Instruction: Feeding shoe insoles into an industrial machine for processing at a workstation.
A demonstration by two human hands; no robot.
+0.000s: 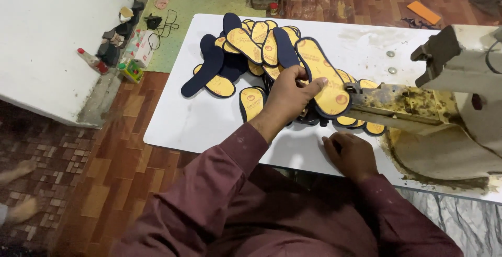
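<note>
My left hand (291, 96) grips a yellow shoe insole with a dark blue edge (323, 75), held at its middle with its lower end at the arm of a dirty cream machine (402, 106). My right hand (349, 154) rests on the white table (193, 115), fingers curled, beneath the machine's arm; I cannot tell whether it holds anything. A heap of several yellow and dark blue insoles (250, 53) lies on the table beyond my left hand.
The machine's body (460, 131) fills the table's right side, with glue stains around its base. A white counter (47, 37) stands at left, with bottles and small items on the floor beside it. Someone's bare feet (21, 189) show at far left.
</note>
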